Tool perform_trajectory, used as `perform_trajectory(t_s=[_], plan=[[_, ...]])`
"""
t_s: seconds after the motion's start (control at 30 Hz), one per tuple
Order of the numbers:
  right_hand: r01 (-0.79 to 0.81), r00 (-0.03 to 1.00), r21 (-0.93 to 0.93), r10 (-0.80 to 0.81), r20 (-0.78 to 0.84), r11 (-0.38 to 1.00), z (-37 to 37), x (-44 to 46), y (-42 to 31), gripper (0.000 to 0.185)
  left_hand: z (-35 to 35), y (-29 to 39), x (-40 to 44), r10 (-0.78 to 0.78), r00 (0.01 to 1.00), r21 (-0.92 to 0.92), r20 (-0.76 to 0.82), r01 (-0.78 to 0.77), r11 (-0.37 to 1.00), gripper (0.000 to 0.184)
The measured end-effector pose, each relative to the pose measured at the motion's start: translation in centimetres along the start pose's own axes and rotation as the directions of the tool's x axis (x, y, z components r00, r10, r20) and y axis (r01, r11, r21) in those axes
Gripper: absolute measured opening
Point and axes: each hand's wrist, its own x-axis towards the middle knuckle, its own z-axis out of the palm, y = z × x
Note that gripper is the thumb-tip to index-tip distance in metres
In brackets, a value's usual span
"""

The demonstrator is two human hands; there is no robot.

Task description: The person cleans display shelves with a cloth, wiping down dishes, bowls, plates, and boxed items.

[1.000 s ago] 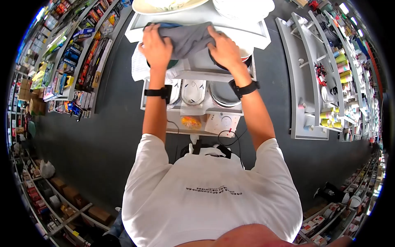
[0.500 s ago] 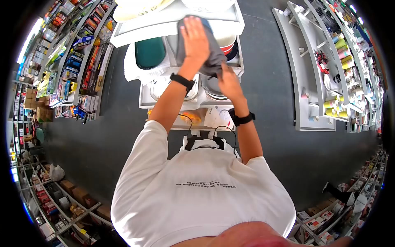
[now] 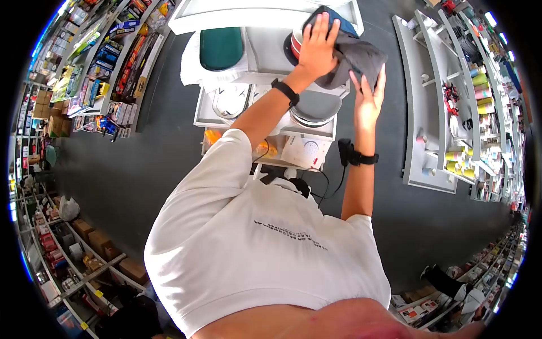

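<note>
A crumpled grey cloth (image 3: 364,55) is between my hands over the right end of the shelf unit, with a dark blue surface (image 3: 346,25) showing behind it. My left hand (image 3: 319,50) grips its left side, fingers stretched along it and thumb bent inward. At the lower right edge, my right hand (image 3: 369,99) holds it between thumb and fingers. Red-and-white bowls (image 3: 296,47) stand partly hidden behind my left hand. Below, a grey plate (image 3: 317,106) tops a stack. To the left lies a dark green tray (image 3: 221,48) on white wrapping (image 3: 191,63).
A white dish (image 3: 230,100) sits on the middle shelf. Lower down are a printed white box (image 3: 305,151) and orange packets (image 3: 213,136). Stocked racks line both sides, with a grey shelf unit (image 3: 415,130) at right. Another person's leg (image 3: 446,282) shows at lower right.
Both hands and the grey cloth have moved right across the shelf unit. My right hand has gone from pinching the cloth's lower corner to cupping its right side. The view has shifted too.
</note>
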Motion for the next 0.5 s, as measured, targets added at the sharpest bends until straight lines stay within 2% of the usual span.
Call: perform_trajectory(t_s=[0.07,0.13,0.17,0.2,0.23,0.27,0.3,0.37,0.4,0.5], plan=[[0.081,0.987,-0.083,-0.068,0.148,0.993,2.2,1.1,0.8,0.071,-0.8,-2.7,-0.8,0.014,0.998,-0.02,-0.057,-0.015,1.0,0.092],[0.092,0.959,-0.165,-0.043,0.28,0.982,4.8,2.2,2.9,0.074,-0.6,-6.3,-1.7,0.04,0.997,0.05,-0.059,-0.037,0.998,0.09],[0.115,0.943,-0.223,-0.036,0.33,0.968,6.5,2.6,3.9,0.074,-1.9,-7.4,-2.0,0.028,0.995,0.108,-0.101,-0.017,0.994,0.073],[0.139,0.925,-0.278,-0.024,0.38,0.951,8.4,2.9,5.1,0.075,-2.7,-9.2,-2.4,0.028,0.995,0.095,-0.1,-0.018,0.995,0.073],[0.042,0.907,-0.235,0.062,0.417,0.971,10.2,3.1,6.2,0.078,-3.6,-10.9,-2.9,0.05,0.992,0.079,-0.118,-0.041,0.996,0.069],[0.124,0.909,-0.327,0.025,0.416,0.937,12.8,3.0,6.4,0.077,-4.6,-12.5,-3.5,0.069,0.988,0.065,-0.136,-0.061,0.996,0.066],[0.121,0.905,-0.304,0.02,0.424,0.945,14.5,3.2,8.0,0.077,-5.7,-14.1,-4.1,0.053,0.985,0.053,-0.166,-0.045,0.998,0.059],[0.165,0.898,-0.294,-0.02,0.44,0.942,17.9,4.0,10.4,0.076,-7.7,-17.7,-4.8,0.054,0.982,0.073,-0.178,-0.042,0.996,0.058],[0.258,0.884,-0.401,-0.048,0.464,0.879,19.6,4.1,10.7,0.073,-8.6,-19.4,-5.3,0.054,0.982,0.093,-0.179,-0.038,0.995,0.057],[0.284,0.854,-0.39,-0.047,0.518,0.876,23.9,4.4,12.6,0.07,-11.4,-24.1,-6.9,0.027,0.981,0.165,-0.193,0.005,0.986,0.06]])
